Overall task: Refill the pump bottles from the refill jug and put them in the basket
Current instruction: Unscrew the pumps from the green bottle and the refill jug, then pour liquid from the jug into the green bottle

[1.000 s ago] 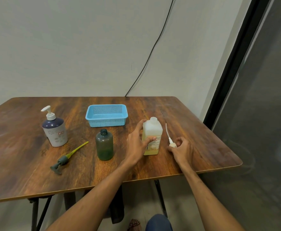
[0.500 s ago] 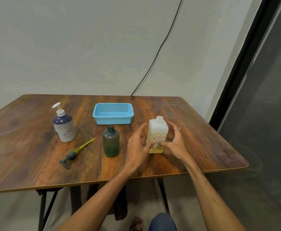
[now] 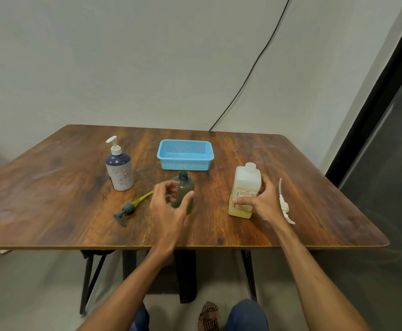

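Note:
A white square refill jug [image 3: 244, 187] with yellowish liquid stands uncapped on the wooden table [image 3: 52, 199]; my right hand [image 3: 264, 201] wraps its right side. Its white pump [image 3: 284, 206] lies on the table just right of that hand. A small green bottle [image 3: 185, 187] stands open-necked in the middle; my left hand [image 3: 169, 206] curls around it with fingers spread, contact unclear. The green pump head with a yellow tube [image 3: 129, 207] lies to its left. A dark blue pump bottle [image 3: 119, 168] stands farther left. The blue basket [image 3: 185, 157] sits behind, with nothing visible inside.
A black cable [image 3: 250, 70] runs down the wall to the table's back edge. A dark door frame [image 3: 374, 103] rises at the right. The table's front edge lies close to my forearms, with black table legs [image 3: 90, 278] and my knees below.
My left hand left the refill jug and moved left to the green bottle. My right hand put down the white pump and took the jug's right side. The camera view shifted.

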A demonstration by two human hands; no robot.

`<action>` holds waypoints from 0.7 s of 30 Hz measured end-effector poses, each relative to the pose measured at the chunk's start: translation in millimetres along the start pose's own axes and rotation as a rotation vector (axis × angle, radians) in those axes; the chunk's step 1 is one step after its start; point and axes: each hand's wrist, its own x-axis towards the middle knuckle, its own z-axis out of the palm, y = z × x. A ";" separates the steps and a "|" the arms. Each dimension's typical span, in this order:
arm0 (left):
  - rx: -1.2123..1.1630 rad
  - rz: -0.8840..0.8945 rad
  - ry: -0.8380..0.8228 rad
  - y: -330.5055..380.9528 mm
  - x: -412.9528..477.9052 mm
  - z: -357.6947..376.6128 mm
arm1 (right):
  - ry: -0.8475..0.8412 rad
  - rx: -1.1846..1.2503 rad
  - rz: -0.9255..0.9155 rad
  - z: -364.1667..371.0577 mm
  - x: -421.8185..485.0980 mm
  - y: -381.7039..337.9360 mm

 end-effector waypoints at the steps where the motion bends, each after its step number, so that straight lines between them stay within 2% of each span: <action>1: 0.018 -0.035 -0.001 -6.2 2.3 -0.4 | 0.001 -0.009 -0.007 3.7 -1.4 -0.2; 3: 0.068 -0.111 -0.049 -17.4 7.2 0.9 | -0.010 -0.033 -0.022 11.1 -2.8 -0.6; 8: 0.080 -0.248 -0.309 -33.5 20.0 8.9 | -0.038 -0.122 -0.073 28.6 -5.4 -10.8; 15: 0.079 -0.200 -0.378 -32.6 38.1 11.1 | -0.045 -0.301 -0.193 41.0 -1.0 -26.4; 21: 0.132 -0.115 -0.457 -19.2 51.3 7.0 | -0.019 -0.560 -0.331 40.7 9.0 -42.5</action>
